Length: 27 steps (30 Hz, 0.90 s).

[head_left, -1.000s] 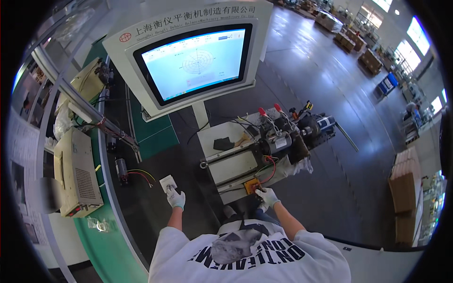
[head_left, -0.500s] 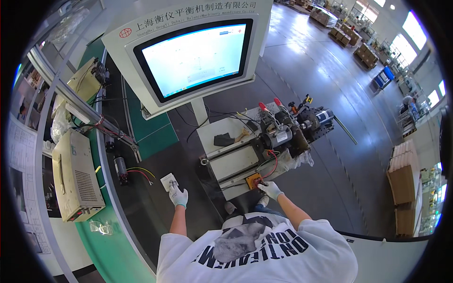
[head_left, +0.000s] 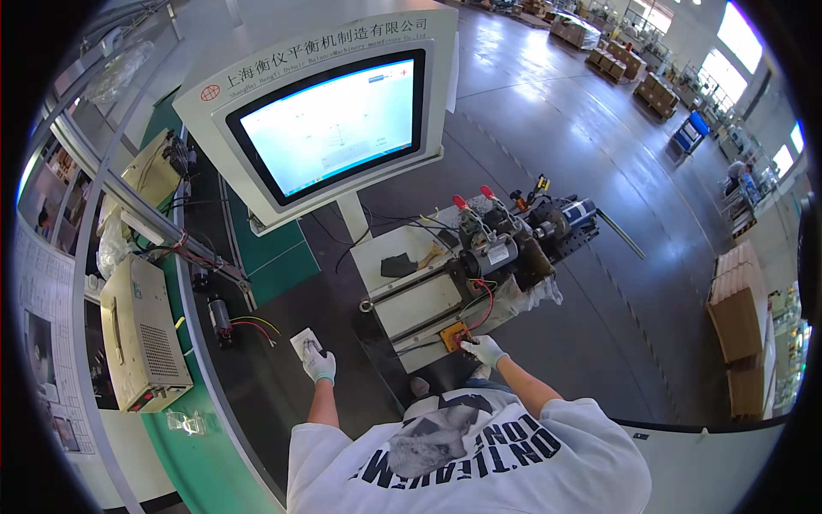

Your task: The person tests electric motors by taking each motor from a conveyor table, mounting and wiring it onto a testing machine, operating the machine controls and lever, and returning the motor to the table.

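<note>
The left hand [head_left: 319, 366], in a white glove, rests on a small white flat block [head_left: 304, 343] on the dark bench [head_left: 282, 403]. The fingers lie over the block's near end, curled a bit; can't tell if they pinch it or just press down. Prob. held flat so it stays put.

The right hand [head_left: 485, 349], also gloved, has its fingertips pressed on a small orange button box [head_left: 454, 336]. The box sits at the near edge of the white machine base [head_left: 419, 300], w/ red and yellow wires running up to the motor rig [head_left: 501, 240]. I think it sits there so it's easy to reach while standing.

All places from the orange box: the block is off to the left, well apart. The motor rig w/ red clamp handles is just behind. The big screen [head_left: 330, 128] stands up behind and left, tilted toward the person. A beige power box [head_left: 141, 334] is far left.

No bins or trays w/ stuff in them nearby; stacks of cardboard boxes [head_left: 736, 317] far right are shut.
</note>
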Motion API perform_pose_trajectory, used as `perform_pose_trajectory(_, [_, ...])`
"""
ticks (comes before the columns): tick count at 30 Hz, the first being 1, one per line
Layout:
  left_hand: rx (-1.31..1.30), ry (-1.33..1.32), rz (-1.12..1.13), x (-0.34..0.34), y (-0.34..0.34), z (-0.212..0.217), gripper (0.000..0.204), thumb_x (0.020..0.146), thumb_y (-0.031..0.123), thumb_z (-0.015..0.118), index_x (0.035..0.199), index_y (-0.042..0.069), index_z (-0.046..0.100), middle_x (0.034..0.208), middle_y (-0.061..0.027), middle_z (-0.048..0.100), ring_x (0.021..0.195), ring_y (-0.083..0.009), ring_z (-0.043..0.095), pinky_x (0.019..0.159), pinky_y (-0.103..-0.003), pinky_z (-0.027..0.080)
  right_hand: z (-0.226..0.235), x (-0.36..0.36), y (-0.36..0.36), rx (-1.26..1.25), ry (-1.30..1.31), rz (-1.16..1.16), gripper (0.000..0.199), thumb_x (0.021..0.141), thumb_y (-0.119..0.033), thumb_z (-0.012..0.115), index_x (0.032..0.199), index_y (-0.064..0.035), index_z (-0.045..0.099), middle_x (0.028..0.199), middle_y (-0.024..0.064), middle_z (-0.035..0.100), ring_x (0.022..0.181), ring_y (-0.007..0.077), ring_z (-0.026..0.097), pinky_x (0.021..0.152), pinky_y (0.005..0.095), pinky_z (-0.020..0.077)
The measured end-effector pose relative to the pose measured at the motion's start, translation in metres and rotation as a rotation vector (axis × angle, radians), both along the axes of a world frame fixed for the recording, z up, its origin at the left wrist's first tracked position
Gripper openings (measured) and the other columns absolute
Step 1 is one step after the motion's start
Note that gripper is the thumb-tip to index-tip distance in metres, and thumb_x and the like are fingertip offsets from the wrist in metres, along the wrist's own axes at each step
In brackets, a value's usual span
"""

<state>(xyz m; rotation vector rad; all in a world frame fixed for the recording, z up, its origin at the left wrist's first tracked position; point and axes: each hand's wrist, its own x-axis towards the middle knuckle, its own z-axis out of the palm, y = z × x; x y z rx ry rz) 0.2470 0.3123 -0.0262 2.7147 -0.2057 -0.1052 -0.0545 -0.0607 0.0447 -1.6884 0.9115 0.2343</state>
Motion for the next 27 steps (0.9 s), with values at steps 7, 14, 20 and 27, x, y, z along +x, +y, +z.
perform_pose_trajectory(7, [0.034, 0.037, 0.005, 0.003, 0.001, 0.001, 0.069, 0.075, 0.024, 0.066, 0.137, 0.001, 0.047, 0.145, -0.0138, 0.045, 0.136, -0.0284, 0.042, 0.111, -0.038, 0.036, -0.003, -0.002, -0.003, 0.015, 0.000, 0.037, 0.044, 0.090, -0.047, 0.066, 0.084, -0.0025, 0.069, 0.070, 0.0032, 0.067, 0.061, 0.0120, 0.062, 0.058, 0.0288, 0.0487])
perform_pose_trajectory(14, [0.245, 0.086, -0.102, 0.026, -0.015, 0.007, 0.066, 0.079, 0.034, 0.063, 0.135, 0.001, 0.049, 0.141, -0.0173, 0.048, 0.133, -0.0285, 0.044, 0.110, -0.043, 0.036, -0.007, 0.002, 0.001, -0.001, 0.044, 0.104, 0.047, 0.088, -0.050, 0.067, 0.083, -0.0035, 0.069, 0.069, 0.0026, 0.066, 0.060, 0.0126, 0.061, 0.059, 0.0295, 0.0486])
perform_pose_trajectory(20, [-0.316, 0.298, -0.742, -0.104, -0.180, 0.094, 0.054, 0.085, 0.033, 0.061, 0.127, 0.000, 0.055, 0.124, -0.0241, 0.059, 0.117, -0.0381, 0.056, 0.102, -0.041, 0.044, -0.013, -0.002, -0.016, -0.127, 0.063, 0.192, 0.050, 0.089, -0.053, 0.065, 0.083, -0.0040, 0.069, 0.065, 0.0048, 0.064, 0.058, 0.0121, 0.060, 0.056, 0.0300, 0.0471])
perform_pose_trajectory(27, [-0.426, 0.318, -0.781, -0.194, -0.276, 0.104, 0.037, 0.089, 0.028, 0.060, 0.114, 0.001, 0.061, 0.113, -0.0211, 0.062, 0.109, -0.0380, 0.057, 0.095, -0.044, 0.045, -0.031, 0.006, -0.037, -0.302, -0.097, 0.480, 0.033, 0.086, -0.035, 0.063, 0.098, -0.0046, 0.070, 0.089, 0.0193, 0.071, 0.085, 0.0365, 0.068, 0.078, 0.0452, 0.0520])
